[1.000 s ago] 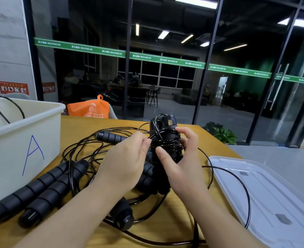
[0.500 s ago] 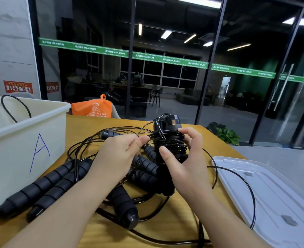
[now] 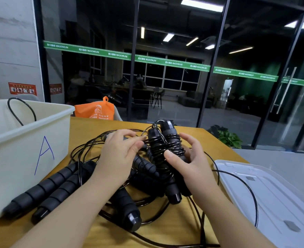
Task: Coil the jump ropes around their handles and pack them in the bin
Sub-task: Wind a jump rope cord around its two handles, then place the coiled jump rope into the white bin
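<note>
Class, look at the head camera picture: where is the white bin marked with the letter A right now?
The white bin stands at the left edge of the head view on the wooden table, just left of two black handles lying side by side.

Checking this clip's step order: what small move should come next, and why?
Probably tuck the loose cord end under the wraps. The right hand grips the paired black foam handles, already bound in black cord, while the left hand pinches the strand beside them.
</note>
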A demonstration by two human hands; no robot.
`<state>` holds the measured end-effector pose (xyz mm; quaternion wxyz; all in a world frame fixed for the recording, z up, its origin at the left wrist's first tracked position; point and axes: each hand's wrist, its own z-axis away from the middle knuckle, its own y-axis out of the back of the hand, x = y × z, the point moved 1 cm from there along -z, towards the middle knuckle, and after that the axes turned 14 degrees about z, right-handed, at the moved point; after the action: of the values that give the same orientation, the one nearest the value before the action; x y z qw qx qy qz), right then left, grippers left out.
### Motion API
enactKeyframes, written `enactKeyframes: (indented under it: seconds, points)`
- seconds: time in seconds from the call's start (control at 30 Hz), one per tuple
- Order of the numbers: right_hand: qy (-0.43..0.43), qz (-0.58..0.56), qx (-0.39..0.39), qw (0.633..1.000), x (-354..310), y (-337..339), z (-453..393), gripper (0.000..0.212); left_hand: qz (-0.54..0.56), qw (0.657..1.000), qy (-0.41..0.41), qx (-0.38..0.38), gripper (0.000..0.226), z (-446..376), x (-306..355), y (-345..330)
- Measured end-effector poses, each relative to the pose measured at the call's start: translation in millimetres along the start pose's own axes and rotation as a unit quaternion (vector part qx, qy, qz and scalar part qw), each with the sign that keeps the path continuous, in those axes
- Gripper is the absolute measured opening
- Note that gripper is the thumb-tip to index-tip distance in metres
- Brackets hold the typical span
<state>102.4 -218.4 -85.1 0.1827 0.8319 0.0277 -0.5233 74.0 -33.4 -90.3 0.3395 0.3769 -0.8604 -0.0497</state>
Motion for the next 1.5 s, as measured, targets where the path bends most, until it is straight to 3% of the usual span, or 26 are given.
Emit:
enactKeyframes:
  seconds: [0.13, 0.3, 0.4, 0.47, 0.53, 0.7, 0.87, 0.97, 1.07, 1.2, 1.27, 1.37, 1.5]
  points:
    - [-0.036, -0.059, -0.018, 0.997, 3, -4, -3, 0.066, -0.023, 0.999, 0.033, 0.025, 0.052, 2, 7, -6]
    - [-0.097, -0.157, -0.099, 0.978, -1, -3, -2, 0.069, -0.067, 0.991, -0.042, 0.104, 0.027, 3, 24, -1]
    - [-0.128, -0.291, -0.167, 0.933, -10, -8, 4, 0.066, -0.007, 0.996, -0.014, 0.09, 0.025, -1, 31, 6]
    - [-0.161, -0.376, -0.193, 0.892, -11, -10, 7, 0.052, 0.029, 0.996, 0.03, 0.084, 0.024, -2, 33, 9]
    - [-0.167, -0.415, -0.202, 0.871, -10, -10, 9, 0.059, 0.028, 0.996, 0.063, 0.063, 0.026, -2, 31, 11]
    - [-0.2, -0.374, -0.142, 0.894, -1, -9, 3, 0.076, -0.078, 0.99, 0.1, -0.058, 0.035, -6, 29, 49]
    - [-0.233, -0.368, -0.098, 0.895, 10, -8, -3, 0.111, -0.228, 0.964, 0.095, -0.098, 0.028, -14, 34, 99]
    - [-0.228, -0.387, -0.115, 0.886, 7, -9, 1, 0.079, -0.297, 0.943, 0.101, -0.115, 0.027, -15, 39, 118]
    - [-0.213, -0.402, -0.139, 0.879, 1, -12, 5, 0.077, -0.368, 0.915, 0.115, -0.118, 0.03, -14, 45, 131]
    - [-0.219, -0.409, -0.151, 0.873, -2, -11, 9, 0.041, -0.398, 0.895, 0.183, -0.087, 0.032, -12, 39, 148]
    - [-0.218, -0.417, -0.158, 0.868, 0, -10, 7, 0.046, -0.377, 0.901, 0.2, -0.083, 0.032, -13, 36, 151]
    - [-0.203, -0.427, -0.177, 0.863, 3, -9, 4, 0.069, -0.345, 0.917, 0.188, -0.072, 0.027, -18, 39, 147]
    - [-0.196, -0.442, -0.191, 0.854, 6, -9, 2, 0.072, -0.306, 0.934, 0.174, -0.056, 0.021, -25, 44, 138]
